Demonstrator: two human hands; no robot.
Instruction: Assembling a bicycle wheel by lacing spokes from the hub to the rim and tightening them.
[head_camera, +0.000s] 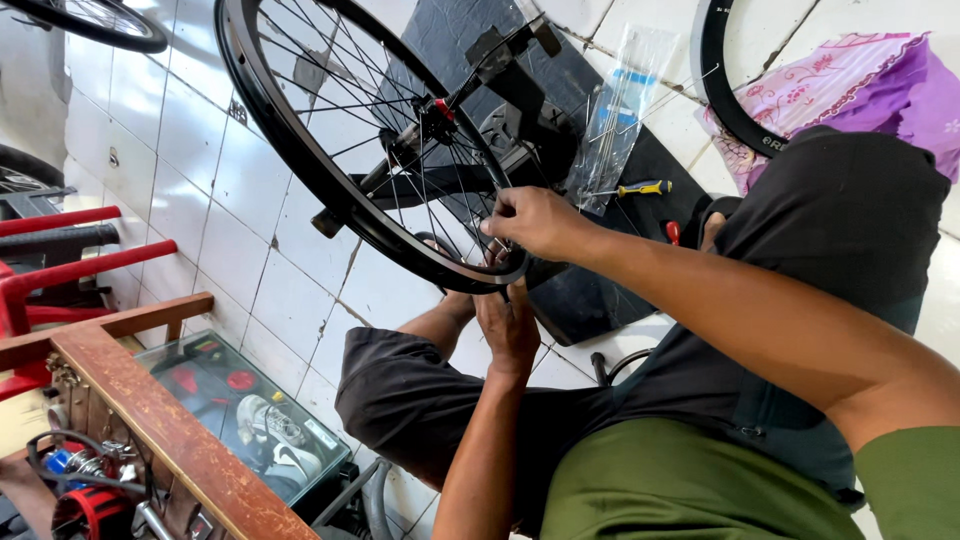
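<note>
Both hands pinching spokes at black wheel rim (300, 150), left hand (510, 325), right hand (535, 220), glass-topped case (245, 415) holding small parts

Glossy black metal rim (300, 160) with thin wire spokes (340, 90) (shiny), over smooth white floor tiles (230, 240).

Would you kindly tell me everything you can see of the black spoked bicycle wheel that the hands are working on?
The black spoked bicycle wheel has a dark, metal-looking rim with no tyre, thin crossing spokes and a central hub with a red part. It stands tilted in a black stand on a dark mat over the white tiled floor. The right hand pinches a spoke just inside the rim's lowest stretch; the left hand reaches up from below and touches the rim there. The rim's top runs out of view.
</note>
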